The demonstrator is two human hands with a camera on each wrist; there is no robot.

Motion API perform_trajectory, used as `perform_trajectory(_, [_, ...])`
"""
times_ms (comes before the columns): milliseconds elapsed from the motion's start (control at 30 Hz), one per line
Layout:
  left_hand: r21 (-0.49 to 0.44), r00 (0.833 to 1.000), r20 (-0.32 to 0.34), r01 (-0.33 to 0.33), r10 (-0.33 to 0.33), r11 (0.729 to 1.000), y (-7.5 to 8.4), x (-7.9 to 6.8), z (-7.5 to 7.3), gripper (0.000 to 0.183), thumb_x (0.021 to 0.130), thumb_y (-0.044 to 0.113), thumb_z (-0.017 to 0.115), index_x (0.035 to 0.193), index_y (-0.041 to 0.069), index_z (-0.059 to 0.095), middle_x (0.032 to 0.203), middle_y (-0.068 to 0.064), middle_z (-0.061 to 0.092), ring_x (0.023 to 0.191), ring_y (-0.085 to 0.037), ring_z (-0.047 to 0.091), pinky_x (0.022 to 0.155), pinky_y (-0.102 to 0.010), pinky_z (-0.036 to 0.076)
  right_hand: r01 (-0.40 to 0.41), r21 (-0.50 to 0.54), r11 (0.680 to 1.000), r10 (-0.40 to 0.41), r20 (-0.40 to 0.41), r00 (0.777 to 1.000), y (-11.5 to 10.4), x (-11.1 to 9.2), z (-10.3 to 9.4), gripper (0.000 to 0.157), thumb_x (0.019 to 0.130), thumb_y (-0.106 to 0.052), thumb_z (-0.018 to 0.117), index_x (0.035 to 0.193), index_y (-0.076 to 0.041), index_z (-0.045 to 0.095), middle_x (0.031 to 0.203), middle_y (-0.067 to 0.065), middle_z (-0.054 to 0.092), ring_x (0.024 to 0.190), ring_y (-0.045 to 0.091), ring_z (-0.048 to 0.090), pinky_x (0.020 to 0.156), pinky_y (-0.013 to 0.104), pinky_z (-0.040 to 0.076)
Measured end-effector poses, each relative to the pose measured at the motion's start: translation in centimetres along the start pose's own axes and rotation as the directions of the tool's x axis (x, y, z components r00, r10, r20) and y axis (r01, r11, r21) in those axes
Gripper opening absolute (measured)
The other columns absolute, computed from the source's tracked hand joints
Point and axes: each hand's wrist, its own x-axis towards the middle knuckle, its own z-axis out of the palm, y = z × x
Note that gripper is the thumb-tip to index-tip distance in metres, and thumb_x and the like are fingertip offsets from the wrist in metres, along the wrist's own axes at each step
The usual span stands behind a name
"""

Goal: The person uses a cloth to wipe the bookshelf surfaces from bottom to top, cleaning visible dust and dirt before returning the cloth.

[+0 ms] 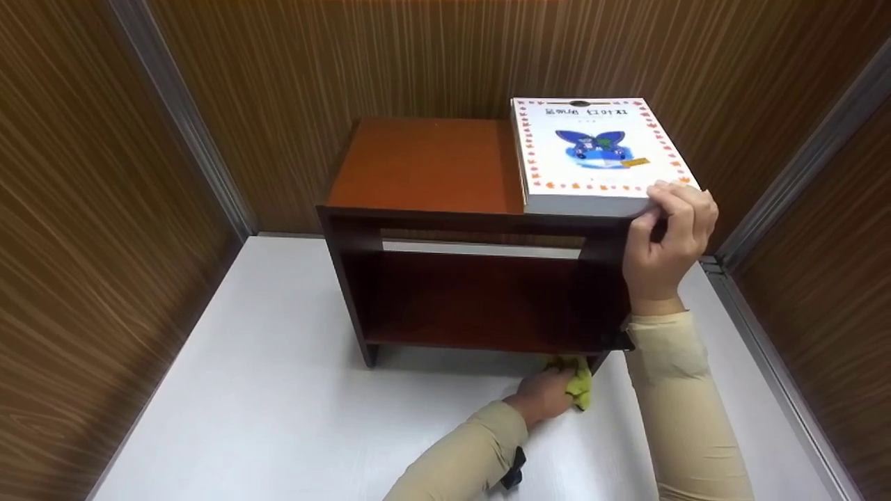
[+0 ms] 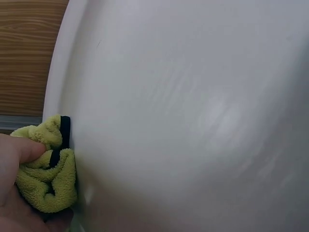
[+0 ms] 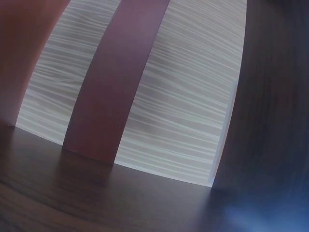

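Observation:
My left hand grips a crumpled yellow-green cloth low down, by the right front foot of a small brown wooden shelf. In the left wrist view the cloth, with its black edging, is bunched between the thumb and fingers against the white tabletop. My right hand holds the front right corner of a thick white book on top of the shelf, its fingers bent over the cover and its thumb below, at the shelf's front edge. The right wrist view shows no hand.
Wood-grain panels rise behind and on both sides, joined by metal strips. The shelf's inner board sits above the tabletop, and a back slat crosses its rear opening. The book's cover bears a blue butterfly picture.

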Motion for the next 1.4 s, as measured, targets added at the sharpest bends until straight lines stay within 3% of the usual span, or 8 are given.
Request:
perform_trajectory(367, [-0.001, 0.998, 0.003, -0.059, 0.059, 0.998, -0.2, 0.4, 0.0, 0.014, 0.089, 0.027, 0.059, 0.1, 0.02, 0.062, 0.081, 0.008, 0.064, 0.085, -0.004, 0.06, 0.086, -0.016, 0.041, -0.007, -0.009, 1.0, 0.007, 0.02, 1.0, 0.3, -0.2, -0.2, 0.017, 0.077, -0.01, 0.05, 0.084, 0.0, 0.062, 0.09, 0.013, 0.061, 0.093, 0.027, 0.054, 0.098, 0.043, 0.031])
perform_trajectory(500, [-0.021, 1.0, 0.006, -0.021, 0.022, 1.0, -0.5, 0.9, -0.1, 0.014, 0.091, 0.028, 0.057, 0.102, 0.021, 0.063, 0.088, 0.008, 0.064, 0.089, -0.004, 0.059, 0.081, -0.015, 0.043, -0.008, 0.003, 1.0, 0.008, 0.011, 1.0, 0.1, -0.1, -0.1, 0.016, 0.077, -0.009, 0.05, 0.084, 0.0, 0.062, 0.089, 0.013, 0.061, 0.092, 0.028, 0.054, 0.098, 0.043, 0.032])
perform_trajectory(633, [-0.033, 1.0, -0.002, 0.015, -0.015, 0.999, -0.8, 1.9, -0.3, 0.008, 0.091, 0.024, 0.057, 0.087, 0.017, 0.059, 0.091, 0.007, 0.062, 0.085, -0.003, 0.055, 0.076, -0.017, 0.044, -0.015, 0.009, 1.0, 0.015, 0.007, 1.0, 0.0, 0.2, 0.1, 0.016, 0.078, -0.009, 0.05, 0.083, 0.0, 0.063, 0.09, 0.013, 0.062, 0.093, 0.028, 0.054, 0.098, 0.042, 0.032])
perform_trajectory(800, [-0.049, 0.993, 0.076, 0.092, -0.088, 0.995, -1.0, 2.7, -0.2, 0.012, 0.09, 0.023, 0.056, 0.081, 0.015, 0.059, 0.09, 0.007, 0.063, 0.083, -0.002, 0.053, 0.075, -0.016, 0.044, -0.019, 0.001, 1.0, 0.019, 0.009, 1.0, -0.1, 0.2, 0.0, 0.017, 0.078, -0.009, 0.05, 0.084, 0.0, 0.062, 0.09, 0.013, 0.062, 0.094, 0.029, 0.053, 0.099, 0.041, 0.031])
perform_trajectory(933, [-0.161, 0.984, 0.093, 0.164, -0.15, 0.973, -1.1, 2.9, 0.1, 0.01, 0.092, 0.023, 0.055, 0.086, 0.017, 0.059, 0.088, 0.01, 0.059, 0.079, 0.001, 0.049, 0.071, -0.014, 0.041, -0.016, -0.002, 1.0, 0.016, 0.012, 1.0, -0.2, -0.1, -0.1, 0.016, 0.078, -0.009, 0.05, 0.084, 0.0, 0.062, 0.09, 0.013, 0.062, 0.094, 0.029, 0.053, 0.099, 0.042, 0.031])
perform_trajectory(1100, [-0.36, 0.988, 0.021, 0.152, -0.155, 0.92, -1.0, 3.1, 0.3, 0.018, 0.094, 0.019, 0.053, 0.076, 0.018, 0.05, 0.074, 0.011, 0.047, 0.067, -0.001, 0.043, 0.061, -0.011, 0.035, -0.013, 0.001, 1.0, 0.013, 0.016, 1.0, -0.1, -0.1, -0.2, 0.016, 0.078, -0.009, 0.05, 0.083, 0.0, 0.062, 0.09, 0.013, 0.061, 0.094, 0.028, 0.054, 0.098, 0.043, 0.032])
perform_trajectory(1267, [-0.32, 0.982, 0.063, 0.189, -0.178, 0.928, -1.0, 2.7, 0.2, 0.016, 0.096, 0.026, 0.051, 0.082, 0.018, 0.054, 0.077, 0.01, 0.051, 0.071, -0.001, 0.047, 0.066, -0.013, 0.039, -0.015, 0.001, 1.0, 0.015, 0.013, 1.0, -0.1, -0.2, -0.2, 0.016, 0.077, -0.009, 0.05, 0.083, 0.0, 0.062, 0.09, 0.012, 0.062, 0.094, 0.028, 0.054, 0.099, 0.042, 0.031])
perform_trajectory(1400, [-0.126, 0.988, 0.064, 0.146, -0.138, 0.981, -0.8, 2.1, 0.1, 0.012, 0.094, 0.027, 0.053, 0.089, 0.019, 0.059, 0.086, 0.009, 0.06, 0.082, -0.002, 0.055, 0.072, -0.015, 0.043, -0.013, 0.0, 1.0, 0.013, 0.01, 1.0, -0.1, -0.2, -0.2, 0.016, 0.077, -0.008, 0.05, 0.083, 0.0, 0.062, 0.09, 0.012, 0.062, 0.093, 0.028, 0.054, 0.098, 0.042, 0.031])
